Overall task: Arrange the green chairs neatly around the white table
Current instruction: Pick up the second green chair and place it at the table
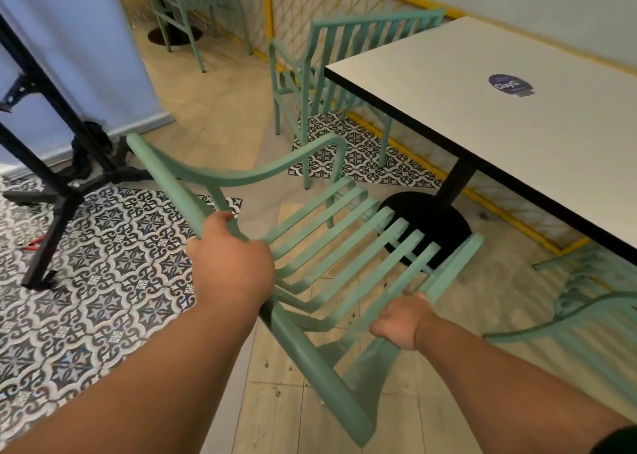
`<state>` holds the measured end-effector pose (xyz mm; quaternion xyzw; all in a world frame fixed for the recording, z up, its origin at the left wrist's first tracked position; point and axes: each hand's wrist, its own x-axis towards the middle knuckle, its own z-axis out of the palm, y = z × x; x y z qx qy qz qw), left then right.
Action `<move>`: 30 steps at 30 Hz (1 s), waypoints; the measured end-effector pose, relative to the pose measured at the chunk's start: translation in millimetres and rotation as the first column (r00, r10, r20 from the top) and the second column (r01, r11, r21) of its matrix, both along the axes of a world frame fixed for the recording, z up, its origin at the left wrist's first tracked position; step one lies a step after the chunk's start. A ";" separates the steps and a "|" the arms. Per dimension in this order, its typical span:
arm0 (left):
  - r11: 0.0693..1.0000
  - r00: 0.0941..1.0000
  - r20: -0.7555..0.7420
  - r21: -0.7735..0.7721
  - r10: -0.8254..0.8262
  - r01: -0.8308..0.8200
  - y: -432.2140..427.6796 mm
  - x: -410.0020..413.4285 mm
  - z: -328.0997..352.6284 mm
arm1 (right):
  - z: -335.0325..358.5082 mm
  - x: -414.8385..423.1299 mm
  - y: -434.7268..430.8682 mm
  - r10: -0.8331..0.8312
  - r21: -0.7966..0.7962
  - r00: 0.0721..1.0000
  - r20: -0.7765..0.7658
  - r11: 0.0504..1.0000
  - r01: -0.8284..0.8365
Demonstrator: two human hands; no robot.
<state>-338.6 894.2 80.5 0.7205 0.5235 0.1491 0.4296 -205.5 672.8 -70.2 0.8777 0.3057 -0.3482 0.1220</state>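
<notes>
Both hands clamped on a green chair (pixel 331 246) beside the white bench (pixel 482 108): left hand (pixel 231 267) on its frame, right hand (pixel 401 319) gripping the armrest.

Both arms are stretched out ahead of the person and both forearms are bare. The left arm (pixel 138 367) comes in from the lower left and the right arm (pixel 517 377) from the lower right, where a dark sleeve (pixel 617 441) edge shows at the corner. The left hand (pixel 231 267) is the farther forward of the two. Its back is turned up, its wrist is straight, and its fingers are curled under and out of sight round the frame of the green chair (pixel 344 246). The right hand (pixel 401 322) sits lower and nearer the body, with the wrist bent slightly inward. It is closed on the chair's other side rail, though blur makes it hard to tell how the thumb lies.
</notes>
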 end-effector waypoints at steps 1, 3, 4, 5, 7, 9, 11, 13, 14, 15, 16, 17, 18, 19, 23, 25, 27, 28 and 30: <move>1.000 1.000 -0.014 0.004 -0.001 0.001 -0.1 0.7 -0.2 | 0.2 1.8 1.3 -0.013 0.006 1.000 -0.009 1.000 0.013; 1.000 0.999 -0.038 0.009 -0.004 0.004 -1.0 -0.3 -0.1 | -0.2 1.8 1.4 -0.048 0.000 0.999 -0.013 0.999 0.048; 1.000 0.999 -0.037 0.011 -0.007 0.008 -0.7 0.0 -0.1 | -0.7 0.7 1.6 -0.064 0.012 0.998 -0.002 0.998 0.064; 1.000 0.999 -0.033 0.008 -0.012 0.012 -0.1 0.4 0.4 | -1.9 0.8 1.4 -0.072 0.006 0.997 0.009 0.997 0.072; 1.000 0.999 -0.027 0.002 -0.022 0.022 1.6 1.5 1.4 | -0.9 -1.0 3.2 -0.093 0.006 0.996 0.011 0.996 0.093; 0.999 0.999 -0.019 -0.002 -0.035 0.035 1.4 3.4 2.1 | 2.9 -3.3 3.3 -0.133 0.007 0.991 0.014 0.991 0.133; 0.999 0.999 -0.004 -0.004 -0.043 0.043 2.1 4.8 0.3 | 3.8 -4.8 1.5 -0.192 0.068 0.981 0.018 0.979 0.191; 0.999 0.999 0.002 -0.003 -0.041 0.041 2.9 5.3 -3.9 | 1.3 -8.6 -4.6 -0.252 0.116 0.968 0.012 0.962 0.249; 0.999 0.999 0.003 0.006 -0.042 0.042 3.0 5.4 -6.6 | -2.1 -11.0 -8.8 -0.295 0.144 0.955 0.006 0.946 0.292; 0.999 0.999 0.001 0.019 -0.046 0.046 2.4 5.1 -8.2 | -2.4 -15.6 -12.8 -0.338 0.183 0.941 -0.006 0.925 0.334; 0.998 0.999 -0.011 0.036 -0.052 0.052 2.4 4.2 -8.4 | -0.6 -22.3 -16.2 -0.379 0.218 0.925 -0.040 0.900 0.378; 0.996 0.997 -0.042 0.056 -0.064 0.066 2.2 3.7 -6.9 | 6.1 -30.7 -18.9 -0.397 0.242 0.912 -0.099 0.880 0.409; 0.993 0.992 -0.097 0.071 -0.085 0.092 2.3 3.7 -4.8 | 17.8 -41.4 -21.4 -0.416 0.258 0.893 -0.170 0.856 0.448; 0.989 0.978 -0.175 0.078 -0.109 0.125 2.2 4.4 -2.2 | 32.3 -52.3 -24.6 -0.431 0.279 0.873 -0.227 0.830 0.482; 0.957 0.854 -0.451 0.000 -0.259 0.290 7.2 0.5 25.1 | 110.5 -85.4 -47.1 -0.557 0.469 0.799 -0.229 0.656 0.591; 0.910 0.782 -0.502 -0.021 -0.368 0.414 11.6 -16.4 43.7 | 162.3 -96.3 -56.8 -0.610 0.508 0.769 -0.192 0.608 0.610; 0.836 0.746 -0.483 0.052 -0.458 0.546 4.0 -35.6 74.1 | 212.1 -107.9 -71.2 -0.629 0.563 0.766 -0.133 0.588 0.580; 0.800 0.751 -0.408 0.078 -0.519 0.595 -3.7 -47.6 92.4 | 234.3 -114.4 -75.3 -0.618 0.589 0.779 -0.108 0.591 0.551; 0.706 0.718 -0.244 0.152 -0.652 0.692 -22.1 -72.3 131.2 | 279.4 -133.1 -82.1 -0.609 0.642 0.792 -0.049 0.588 0.492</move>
